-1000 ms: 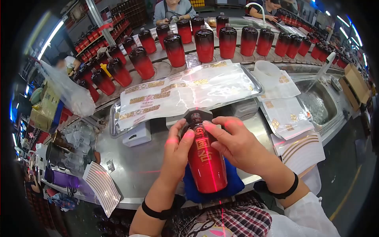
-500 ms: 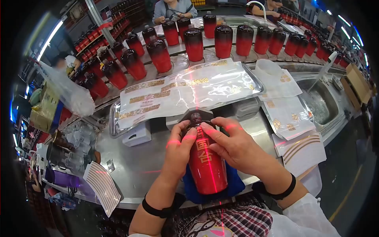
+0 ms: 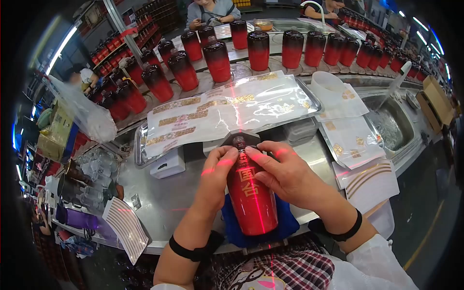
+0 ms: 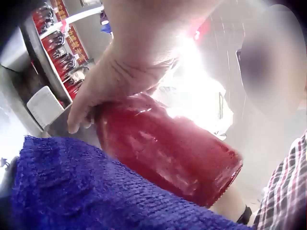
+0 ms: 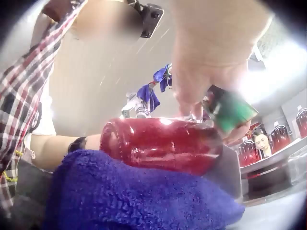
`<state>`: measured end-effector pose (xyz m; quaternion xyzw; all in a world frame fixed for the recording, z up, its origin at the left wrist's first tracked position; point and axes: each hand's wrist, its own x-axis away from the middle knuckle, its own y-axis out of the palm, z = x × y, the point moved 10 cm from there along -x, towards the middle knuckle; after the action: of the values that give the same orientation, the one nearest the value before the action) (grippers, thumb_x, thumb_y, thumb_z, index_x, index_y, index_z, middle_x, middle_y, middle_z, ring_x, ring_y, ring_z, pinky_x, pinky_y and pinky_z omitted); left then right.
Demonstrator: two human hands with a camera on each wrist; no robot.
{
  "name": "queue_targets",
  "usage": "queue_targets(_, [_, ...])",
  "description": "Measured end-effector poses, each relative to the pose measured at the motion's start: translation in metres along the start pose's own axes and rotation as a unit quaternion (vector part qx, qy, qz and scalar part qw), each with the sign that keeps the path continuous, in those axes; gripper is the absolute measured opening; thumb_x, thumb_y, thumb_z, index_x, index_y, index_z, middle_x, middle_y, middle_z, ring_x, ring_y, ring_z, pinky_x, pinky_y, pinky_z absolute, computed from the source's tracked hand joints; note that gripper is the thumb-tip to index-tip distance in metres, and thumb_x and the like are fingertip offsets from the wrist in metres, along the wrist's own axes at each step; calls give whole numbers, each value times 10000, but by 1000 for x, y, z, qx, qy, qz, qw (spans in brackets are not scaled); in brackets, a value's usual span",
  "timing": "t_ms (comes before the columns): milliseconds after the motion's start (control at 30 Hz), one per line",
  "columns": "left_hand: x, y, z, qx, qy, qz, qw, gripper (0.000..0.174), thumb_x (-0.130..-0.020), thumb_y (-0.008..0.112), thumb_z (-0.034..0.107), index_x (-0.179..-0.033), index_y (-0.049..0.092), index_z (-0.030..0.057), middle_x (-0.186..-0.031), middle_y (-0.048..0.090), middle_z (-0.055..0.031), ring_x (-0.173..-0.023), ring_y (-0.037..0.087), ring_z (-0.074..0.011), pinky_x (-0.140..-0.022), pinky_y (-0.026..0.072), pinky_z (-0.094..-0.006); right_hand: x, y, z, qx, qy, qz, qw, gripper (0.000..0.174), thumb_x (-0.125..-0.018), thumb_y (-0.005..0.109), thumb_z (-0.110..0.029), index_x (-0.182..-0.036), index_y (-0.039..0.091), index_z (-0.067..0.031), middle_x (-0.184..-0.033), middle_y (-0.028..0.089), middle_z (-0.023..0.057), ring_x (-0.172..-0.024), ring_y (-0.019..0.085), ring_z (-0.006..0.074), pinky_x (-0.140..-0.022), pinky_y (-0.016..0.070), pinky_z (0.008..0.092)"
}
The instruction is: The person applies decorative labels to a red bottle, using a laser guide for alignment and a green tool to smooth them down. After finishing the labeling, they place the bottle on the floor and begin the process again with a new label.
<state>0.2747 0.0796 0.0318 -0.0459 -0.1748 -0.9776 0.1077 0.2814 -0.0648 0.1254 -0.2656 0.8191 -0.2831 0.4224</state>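
A red glass bottle [image 3: 254, 216] with gold characters lies tilted on a blue cloth [image 3: 287, 222], its dark neck pointing away from me. Behind the neck shows a dark grey rest [image 3: 252, 139]. My left hand [image 3: 215, 176] grips the bottle's left shoulder, thumb on the front just below the neck. From the other side my right hand [image 3: 292, 174] holds the right shoulder, its fingertips meeting near the left thumb above the gold characters. A red light line runs down the bottle. Both wrist views show the bottle [image 4: 168, 153] on the cloth; the fingertips are partly hidden there.
A metal tray [image 3: 311, 108] with sheets of gold decals [image 3: 193, 116] stands behind the bottle. Beyond it, red-black bottles [image 3: 258, 53] line a curved conveyor. More decal sheets [image 3: 348, 147] and a sink [image 3: 394, 123] are right, a striped sheet [image 3: 123, 224] left. People sit opposite.
My left thumb has slid up the bottle toward the neck, closer to the right fingertips. The right hand stays nearly in place. The bottles on the conveyor have moved left.
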Motion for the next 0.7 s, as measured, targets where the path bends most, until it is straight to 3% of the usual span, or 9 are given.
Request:
queue_targets(167, [-2, -2, 0, -46, 14, 20, 999, 440, -942, 623, 246, -1255, 489, -33, -1137, 594, -118, -1045, 555, -144, -911, 450, -302, 4, -1, 4, -4, 12, 2, 1000, 513, -884, 669, -114, -1365, 503, -47, -1245, 542, 225, -1131, 551, 384, -947, 480, 423])
queue_targets(233, [13, 0, 33, -155, 166, 49, 973, 453, -945, 611, 249, -1280, 501, -35, -1160, 606, -137, -1077, 555, -186, -933, 443, -320, 6, -7, 9, -15, 18, 20, 1000, 535, -884, 644, -61, -1389, 470, -37, -1249, 551, 225, -1138, 560, 376, -951, 476, 413])
queue_targets(300, [34, 20, 68, -319, 315, 34, 893, 466, -945, 602, 264, -1299, 518, -28, -1156, 625, -146, -1106, 552, -234, -955, 434, -343, 7, -16, 16, -11, 7, 45, 999, 543, -868, 621, -3, -1385, 457, -27, -1216, 574, 229, -1107, 586, 367, -926, 489, 401])
queue_targets(367, [58, 49, 90, -517, 447, -25, 730, 478, -945, 597, 289, -1312, 542, -12, -1125, 652, -146, -1131, 546, -288, -975, 423, -369, 5, -27, 21, -33, 65, 59, 996, 359, -870, 598, -3, -1219, 512, -18, -1007, 646, 214, -879, 656, 350, -736, 519, 380])
queue_targets(400, [58, 51, 85, -516, 418, -41, 747, 446, -946, 593, 316, -1290, 591, 33, -1025, 683, -115, -1130, 536, -327, -1001, 387, -411, 5, -30, 25, -48, 103, 46, 992, 311, -873, 604, -17, -1172, 518, -21, -959, 654, 207, -824, 659, 347, -690, 515, 378])
queue_targets(433, [60, 53, 84, -543, 427, -45, 721, 447, -946, 590, 318, -1297, 588, 41, -1010, 686, -109, -1128, 537, -318, -1004, 378, -418, 4, -30, 31, -63, 140, 33, 988, 264, -876, 611, -31, -1126, 524, -24, -912, 662, 199, -769, 663, 344, -644, 510, 376])
queue_targets(467, [61, 56, 83, -570, 435, -51, 695, 448, -947, 587, 320, -1304, 585, 49, -994, 688, -102, -1126, 538, -310, -1008, 368, -424, 1, -33, 31, -57, 134, 43, 989, 272, -856, 640, -70, -1074, 482, -28, -778, 632, 178, -691, 642, 384, -597, 490, 448])
queue_targets(500, [61, 58, 81, -596, 442, -58, 668, 450, -948, 584, 322, -1311, 582, 56, -979, 691, -96, -1123, 539, -301, -1011, 359, -431, -2, -36, 31, -48, 123, 48, 990, 271, -855, 644, -74, -1070, 484, -29, -770, 629, 178, -692, 643, 382, -596, 490, 443])
queue_targets(700, [66, 61, 86, -612, 455, -65, 644, 477, -931, 586, 341, -1330, 578, 79, -896, 689, -74, -1099, 543, -284, -1001, 345, -437, -29, -47, 29, -101, 72, 55, 991, 241, -840, 691, -136, -1031, 592, -28, -810, 657, 188, -724, 671, 343, -646, 521, 385])
